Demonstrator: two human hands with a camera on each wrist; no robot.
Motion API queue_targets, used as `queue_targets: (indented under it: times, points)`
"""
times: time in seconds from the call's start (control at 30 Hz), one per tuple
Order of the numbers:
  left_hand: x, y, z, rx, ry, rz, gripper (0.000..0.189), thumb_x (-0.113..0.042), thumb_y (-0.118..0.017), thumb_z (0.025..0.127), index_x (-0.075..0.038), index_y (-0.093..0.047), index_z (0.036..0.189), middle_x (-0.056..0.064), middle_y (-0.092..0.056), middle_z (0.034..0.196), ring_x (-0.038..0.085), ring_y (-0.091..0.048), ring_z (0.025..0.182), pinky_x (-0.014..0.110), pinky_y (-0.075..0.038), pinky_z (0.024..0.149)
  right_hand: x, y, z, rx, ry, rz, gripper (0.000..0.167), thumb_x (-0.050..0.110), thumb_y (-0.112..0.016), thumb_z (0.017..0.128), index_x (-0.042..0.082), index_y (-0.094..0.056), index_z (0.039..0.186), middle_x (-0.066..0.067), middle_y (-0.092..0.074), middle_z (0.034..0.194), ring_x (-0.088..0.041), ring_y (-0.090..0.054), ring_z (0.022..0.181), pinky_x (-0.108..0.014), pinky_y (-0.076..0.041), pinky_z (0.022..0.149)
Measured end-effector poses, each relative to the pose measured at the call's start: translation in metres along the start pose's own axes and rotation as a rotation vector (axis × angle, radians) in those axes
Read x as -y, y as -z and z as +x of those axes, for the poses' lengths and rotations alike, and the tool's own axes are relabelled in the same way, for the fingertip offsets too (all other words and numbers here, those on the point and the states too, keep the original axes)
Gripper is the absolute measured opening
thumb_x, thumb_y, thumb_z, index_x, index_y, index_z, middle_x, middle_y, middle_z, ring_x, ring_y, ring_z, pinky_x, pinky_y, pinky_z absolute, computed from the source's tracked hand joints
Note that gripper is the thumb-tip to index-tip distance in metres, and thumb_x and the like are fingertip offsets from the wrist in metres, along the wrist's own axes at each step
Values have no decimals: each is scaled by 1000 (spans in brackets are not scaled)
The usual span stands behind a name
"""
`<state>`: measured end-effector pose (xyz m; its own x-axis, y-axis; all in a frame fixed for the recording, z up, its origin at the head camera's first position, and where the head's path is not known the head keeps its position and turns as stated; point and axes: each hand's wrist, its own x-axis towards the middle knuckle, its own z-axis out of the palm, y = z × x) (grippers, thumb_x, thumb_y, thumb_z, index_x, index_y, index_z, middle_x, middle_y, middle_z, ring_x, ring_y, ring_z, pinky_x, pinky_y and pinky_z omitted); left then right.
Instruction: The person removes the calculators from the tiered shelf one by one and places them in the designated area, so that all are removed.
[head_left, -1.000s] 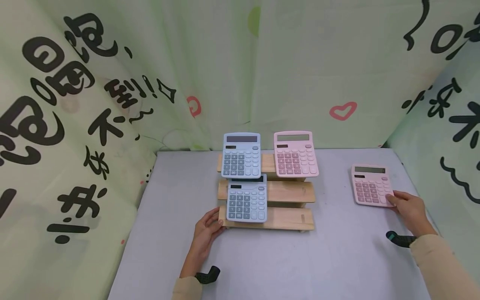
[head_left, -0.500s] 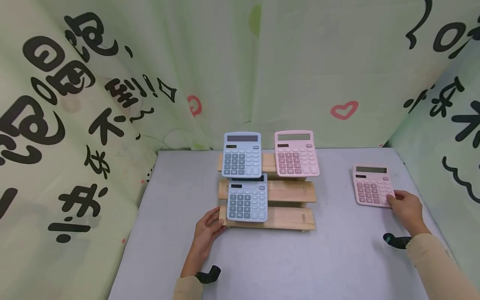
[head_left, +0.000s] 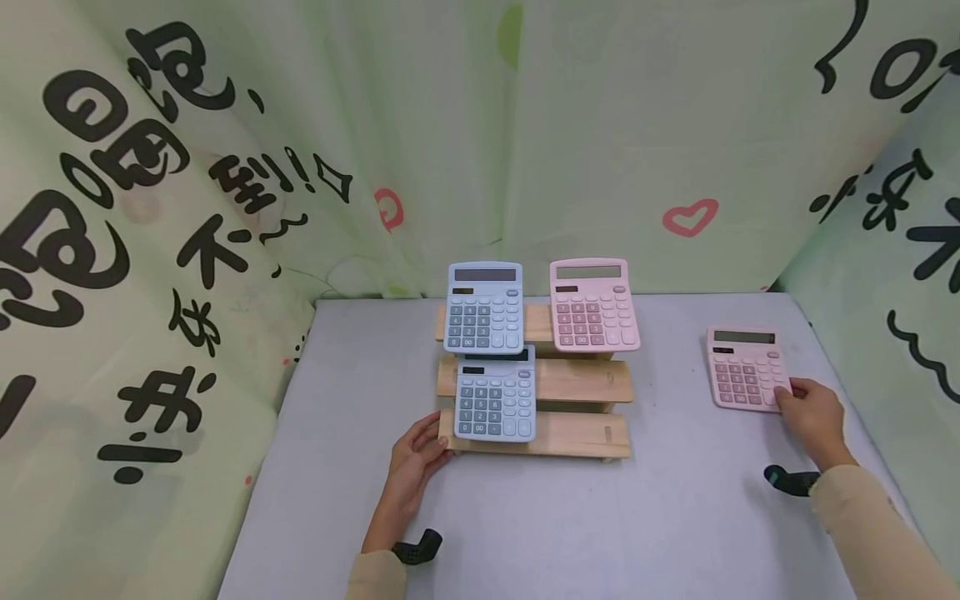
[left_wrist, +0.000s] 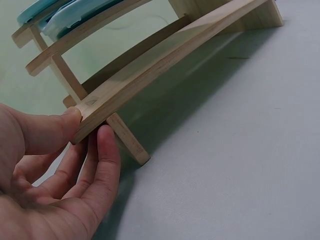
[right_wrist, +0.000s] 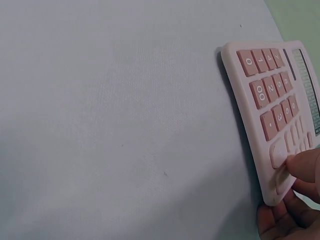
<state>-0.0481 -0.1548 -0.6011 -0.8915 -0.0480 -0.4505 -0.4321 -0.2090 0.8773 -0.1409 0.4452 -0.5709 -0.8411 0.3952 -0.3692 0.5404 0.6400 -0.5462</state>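
My left hand [head_left: 415, 461] pinches the left end of the lowest slat of a stepped wooden rack [head_left: 577, 435]. In the left wrist view, the thumb lies on top of that slat [left_wrist: 165, 65] and the fingers are below it. At the right, my right hand [head_left: 815, 421] grips the lower right corner of a pink calculator [head_left: 747, 368], thumb over the keys and fingers underneath. The right wrist view shows this pink calculator [right_wrist: 270, 107] close to the table. On the rack stand a blue calculator [head_left: 483, 308] and a pink calculator [head_left: 594, 306] above, and another blue calculator [head_left: 495, 400] below.
A pale cloth-covered table [head_left: 360, 367] carries the rack. Light green curtains [head_left: 585, 125] with black lettering and a pink heart [head_left: 690, 218] enclose its back and sides. Black straps [head_left: 791, 481] are on both wrists.
My right forearm has shifted slightly left while the hand stays on the pink calculator's corner. The left hand and rack look still; the head view has drifted a little.
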Motion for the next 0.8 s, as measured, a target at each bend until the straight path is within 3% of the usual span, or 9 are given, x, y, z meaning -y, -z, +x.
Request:
queue_targets:
  times: [0.8]
  points:
    - [1,0,1,12,2,-1,55,0,-60,102,-9,-47,155,21,-54,151,18,-68,116,29,-61,96,2,-8,-2,-72,-25,-1,57,20,-38,112,-18,-29,153,-40,-40,147,-54,-39,131,-65,-42,114]
